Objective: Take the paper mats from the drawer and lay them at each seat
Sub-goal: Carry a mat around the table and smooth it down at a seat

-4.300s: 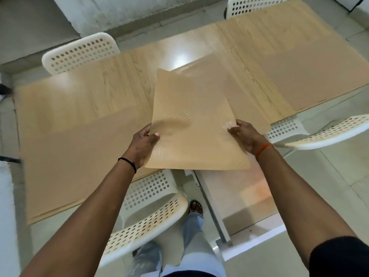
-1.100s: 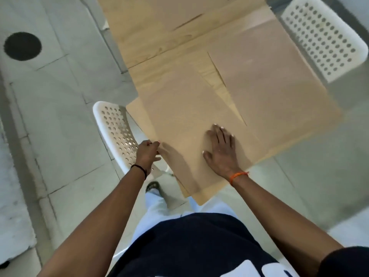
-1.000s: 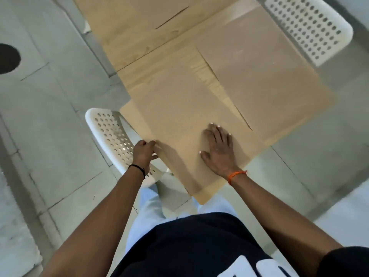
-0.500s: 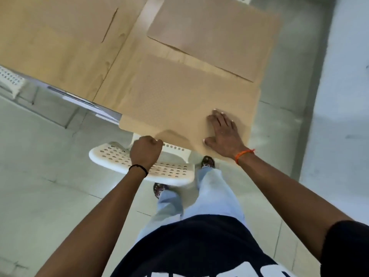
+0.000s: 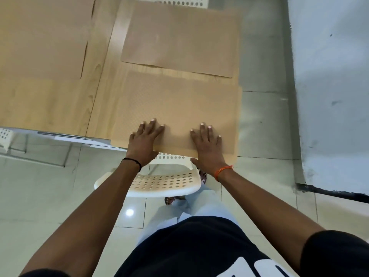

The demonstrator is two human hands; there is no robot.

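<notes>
Pressing: your left hand (image 5: 144, 139) and right hand (image 5: 207, 146) lie flat, fingers spread, on the near paper mat (image 5: 175, 108).
Mat: thin tan rectangle, frame centre, on the wood-grain table (image 5: 65, 100).
Surroundings: second mat (image 5: 179, 37) above; perforated white chair (image 5: 159, 183) below.

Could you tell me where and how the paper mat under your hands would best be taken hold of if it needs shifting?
Probably by its near edge, from the chair side. The paper mat lies flat on the table, but that edge overhangs the table's rim above the white chair, so a thumb could slip under. The left hand and right hand already rest there.
</notes>
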